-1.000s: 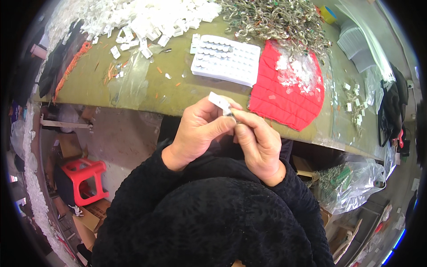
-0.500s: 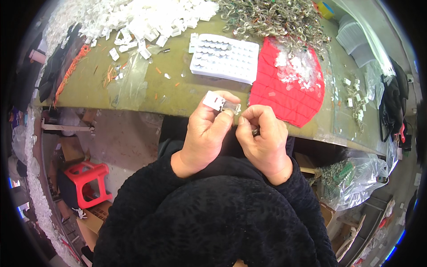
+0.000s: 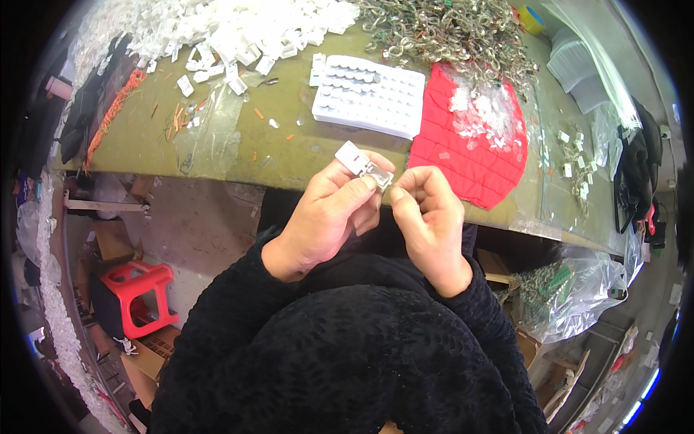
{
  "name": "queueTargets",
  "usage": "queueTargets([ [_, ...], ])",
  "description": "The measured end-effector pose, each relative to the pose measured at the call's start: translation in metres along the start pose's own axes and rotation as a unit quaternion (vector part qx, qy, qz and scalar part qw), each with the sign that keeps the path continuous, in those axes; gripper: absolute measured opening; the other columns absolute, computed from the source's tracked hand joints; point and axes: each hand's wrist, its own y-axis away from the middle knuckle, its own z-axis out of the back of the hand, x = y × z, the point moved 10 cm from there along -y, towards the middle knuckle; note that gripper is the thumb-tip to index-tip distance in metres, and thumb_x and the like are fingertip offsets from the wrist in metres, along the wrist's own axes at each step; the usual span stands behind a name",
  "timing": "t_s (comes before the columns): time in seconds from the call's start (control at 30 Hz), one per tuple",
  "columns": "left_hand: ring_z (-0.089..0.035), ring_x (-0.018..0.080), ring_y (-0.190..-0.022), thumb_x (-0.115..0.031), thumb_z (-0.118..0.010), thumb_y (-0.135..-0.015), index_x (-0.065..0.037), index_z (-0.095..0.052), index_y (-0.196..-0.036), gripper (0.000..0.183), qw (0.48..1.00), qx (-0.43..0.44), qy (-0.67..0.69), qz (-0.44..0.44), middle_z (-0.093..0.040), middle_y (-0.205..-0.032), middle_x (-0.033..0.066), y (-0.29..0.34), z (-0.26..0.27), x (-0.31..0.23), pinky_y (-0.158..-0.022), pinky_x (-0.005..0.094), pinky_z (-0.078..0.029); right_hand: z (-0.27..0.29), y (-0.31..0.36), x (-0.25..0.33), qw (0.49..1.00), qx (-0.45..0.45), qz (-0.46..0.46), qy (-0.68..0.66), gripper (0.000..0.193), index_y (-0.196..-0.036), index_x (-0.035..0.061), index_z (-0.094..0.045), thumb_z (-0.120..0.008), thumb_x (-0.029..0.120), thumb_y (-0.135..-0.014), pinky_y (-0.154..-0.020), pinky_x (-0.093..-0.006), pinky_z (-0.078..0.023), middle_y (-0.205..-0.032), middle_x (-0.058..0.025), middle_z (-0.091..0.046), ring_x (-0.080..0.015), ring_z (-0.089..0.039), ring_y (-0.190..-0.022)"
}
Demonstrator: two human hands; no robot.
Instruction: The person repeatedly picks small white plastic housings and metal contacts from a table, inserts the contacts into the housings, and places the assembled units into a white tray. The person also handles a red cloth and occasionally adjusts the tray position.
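Note:
In my left hand (image 3: 329, 210) is a small white plastic case (image 3: 351, 158), its hinged clear part (image 3: 379, 176) pointing toward my right hand. Thumb and fingers of the left hand grip it near the hinge. My right hand (image 3: 432, 224) is closed in a pinch just right of the clear part; whatever lies between thumb and forefinger is too small to make out. Just beyond the hands, on the table, sits a white tray (image 3: 405, 101) with rows of round, coin-like silver parts (image 3: 348, 77).
White plastic cases (image 3: 217, 29) are heaped at the far left, tangled clear wire coils (image 3: 448, 29) at the far right. Small clear pieces (image 3: 486, 119) lie on a red quilted cloth (image 3: 463, 170). A red stool (image 3: 137, 293) stands at left below the green table (image 3: 282, 163); a plastic bag (image 3: 578, 296) hangs right.
The case in my left hand has turned, so its clear part now tilts toward me. My right fingers have straightened somewhat and shifted slightly away from it.

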Motion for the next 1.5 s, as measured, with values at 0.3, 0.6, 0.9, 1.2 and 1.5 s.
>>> queueTargets([
  [0.3,-0.043,0.0065,-0.057,-0.012,-0.051,-0.099,-0.002,-0.056,-0.117,0.022,0.995,-0.015,-0.087,-0.051,-0.053,-0.076,-0.0002,0.002,0.006,-0.009,-0.053,0.0239,-0.037,-0.011,0.001,0.038,0.96,-0.019,0.202,0.192,0.013,-0.093,0.0011,-0.054,-0.066,0.001,-0.088,-0.054,-0.0304,-0.052,-0.072,-0.0089,-0.064,-0.0208,-0.067,-0.059],
  [0.6,-0.046,0.0097,-0.058,-0.021,-0.059,-0.097,0.003,-0.055,-0.121,0.034,0.992,0.052,0.114,0.026,-0.053,-0.078,0.0021,0.001,0.013,-0.004,-0.051,0.0253,-0.039,-0.033,0.004,0.006,0.992,0.103,-0.005,-0.075,0.007,-0.1,-0.0034,-0.049,-0.053,0.002,-0.099,-0.072,-0.031,-0.055,-0.097,-0.0171,-0.063,-0.022,-0.069,-0.081],
  [0.9,-0.06,0.0169,-0.052,-0.013,-0.062,-0.095,0.011,-0.055,-0.122,0.037,0.998,0.042,-0.011,-0.045,-0.065,-0.103,0.0235,0.014,0.054,-0.063,-0.041,0.0258,-0.05,-0.023,-0.068,0.062,0.932,0.023,0.256,0.256,0.012,-0.103,0.0001,-0.065,-0.062,0.001,-0.091,-0.075,-0.0329,-0.051,-0.092,-0.012,-0.063,-0.0254,-0.064,-0.081],
  [1.2,-0.067,0.0185,-0.067,-0.013,-0.056,-0.099,0.011,-0.044,-0.137,0.047,0.996,0.019,0.083,-0.018,-0.065,-0.115,0.0219,-0.004,0.074,-0.054,-0.052,0.0289,-0.059,-0.066,-0.111,0.037,0.858,0.1,0.264,0.429,0.01,-0.097,0.0047,-0.066,-0.065,0.009,-0.088,-0.071,-0.0435,-0.052,-0.093,-0.0147,-0.061,-0.0372,-0.063,-0.083],
  [1.5,-0.07,0.022,-0.083,-0.01,-0.057,-0.098,0.009,-0.043,-0.139,0.047,0.996,0.026,0.081,-0.007,-0.064,-0.121,0.0208,-0.018,0.076,-0.047,-0.065,0.035,-0.064,-0.069,-0.122,0.044,0.906,0.134,0.266,0.302,0.015,-0.1,0.0013,-0.066,-0.066,0.005,-0.085,-0.072,-0.039,-0.05,-0.088,-0.0157,-0.061,-0.0327,-0.062,-0.08],
])
